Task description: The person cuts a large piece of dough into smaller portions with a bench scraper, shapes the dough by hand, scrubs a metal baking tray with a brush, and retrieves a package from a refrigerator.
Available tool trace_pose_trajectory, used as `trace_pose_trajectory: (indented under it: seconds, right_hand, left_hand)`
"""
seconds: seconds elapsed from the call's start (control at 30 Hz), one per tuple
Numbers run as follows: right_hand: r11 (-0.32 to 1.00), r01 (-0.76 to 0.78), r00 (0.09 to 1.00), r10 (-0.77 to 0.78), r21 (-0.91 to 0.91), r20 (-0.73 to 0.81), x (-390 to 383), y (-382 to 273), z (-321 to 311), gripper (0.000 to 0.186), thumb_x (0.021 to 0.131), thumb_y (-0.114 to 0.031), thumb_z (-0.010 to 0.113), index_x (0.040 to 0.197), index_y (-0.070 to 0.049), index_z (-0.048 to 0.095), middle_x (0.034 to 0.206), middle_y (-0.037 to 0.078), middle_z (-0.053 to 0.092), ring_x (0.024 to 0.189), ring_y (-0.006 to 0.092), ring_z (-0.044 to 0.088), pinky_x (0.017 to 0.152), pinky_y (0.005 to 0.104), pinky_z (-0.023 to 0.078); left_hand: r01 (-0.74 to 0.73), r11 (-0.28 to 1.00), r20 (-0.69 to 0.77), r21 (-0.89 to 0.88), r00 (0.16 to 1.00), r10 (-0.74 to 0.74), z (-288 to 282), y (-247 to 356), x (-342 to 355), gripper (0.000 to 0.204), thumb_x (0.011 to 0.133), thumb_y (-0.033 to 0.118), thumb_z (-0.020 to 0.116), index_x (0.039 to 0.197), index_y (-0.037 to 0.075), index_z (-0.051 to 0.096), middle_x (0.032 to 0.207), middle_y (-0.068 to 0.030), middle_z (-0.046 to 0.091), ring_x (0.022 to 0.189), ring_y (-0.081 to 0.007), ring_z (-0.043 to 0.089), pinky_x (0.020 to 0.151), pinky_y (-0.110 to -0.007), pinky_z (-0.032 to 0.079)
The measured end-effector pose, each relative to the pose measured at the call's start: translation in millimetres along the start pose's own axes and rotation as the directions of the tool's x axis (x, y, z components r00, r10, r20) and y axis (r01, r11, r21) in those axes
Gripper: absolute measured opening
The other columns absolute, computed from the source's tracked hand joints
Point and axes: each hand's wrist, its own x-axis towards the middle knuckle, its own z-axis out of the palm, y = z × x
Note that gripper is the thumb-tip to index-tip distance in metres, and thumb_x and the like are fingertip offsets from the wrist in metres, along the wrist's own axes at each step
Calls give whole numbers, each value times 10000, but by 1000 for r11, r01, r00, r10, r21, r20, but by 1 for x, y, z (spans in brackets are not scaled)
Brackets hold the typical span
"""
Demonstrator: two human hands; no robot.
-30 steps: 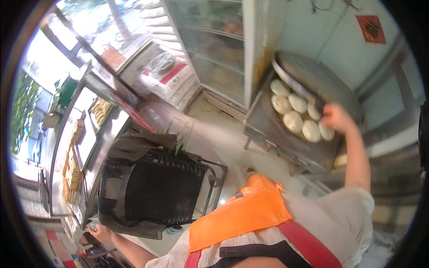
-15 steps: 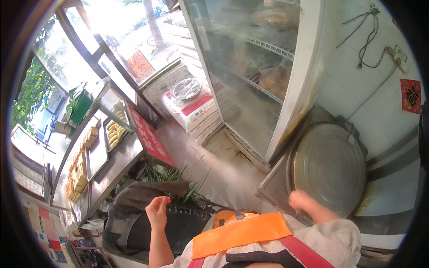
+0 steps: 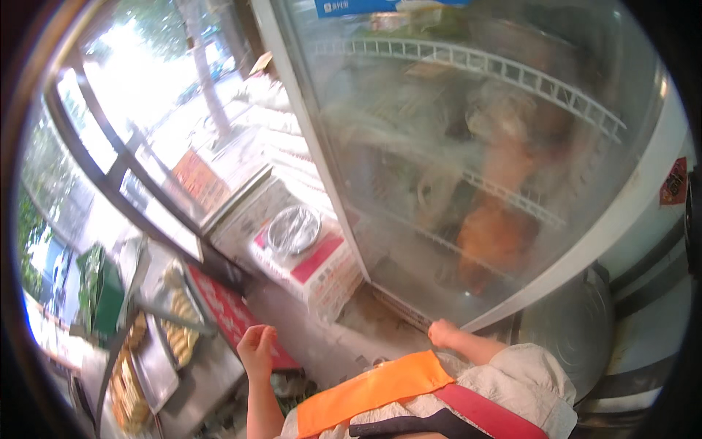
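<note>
My left hand (image 3: 257, 349) is raised at the lower left with its fingers curled together, and nothing shows in them. It is nearest the end of the metal counter with a red panel (image 3: 241, 322). My right hand (image 3: 444, 334) is closed in a loose fist, slightly blurred, and I see nothing in it. In the picture it lies by the lower edge of a tall glass-door fridge (image 3: 395, 249); I cannot tell whether it touches the frame. Behind the hazy glass are white wire shelves (image 3: 512, 197) and an orange reflection (image 3: 497, 234).
A plastic-covered round metal bowl (image 3: 294, 229) sits on stacked white and red sacks (image 3: 314, 271) left of the fridge. Baking trays (image 3: 157, 373) with rows of pastries (image 3: 183, 318) lie on the counter at left. A large round metal lid (image 3: 567, 336) is at right.
The fridge is now nearer and fills more of the view, as my body has moved forward toward it. My right hand has shifted left in the picture; my left hand stays raised and curled.
</note>
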Motion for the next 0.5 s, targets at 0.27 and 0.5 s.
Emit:
trace_pose_trajectory:
  seconds: [0.27, 0.5]
  right_hand:
    - [993, -45, 967, 70, -107, 245, 116, -5, 24, 341, 734, -228, 617, 1029, -97, 727, 1031, 144, 705, 981, 312, 671, 841, 447, 527]
    - [967, -113, 993, 118, 229, -9, 203, -95, -83, 279, 742, -162, 595, 969, -95, 744, 934, 158, 720, 867, 367, 683, 770, 489, 531]
  left_hand:
    - [-340, 940, 646, -18, 713, 270, 120, 79, 215, 675, 802, 68, 742, 1413, 44, 456, 1515, -99, 402, 1343, -241, 447, 984, -376, 475]
    - [-299, 936, 807, -184, 498, 318, 200, 88, 322, 748, 815, 99, 737, 1465, 50, 369, 1404, -130, 509, 1316, -231, 468, 1019, -413, 434]
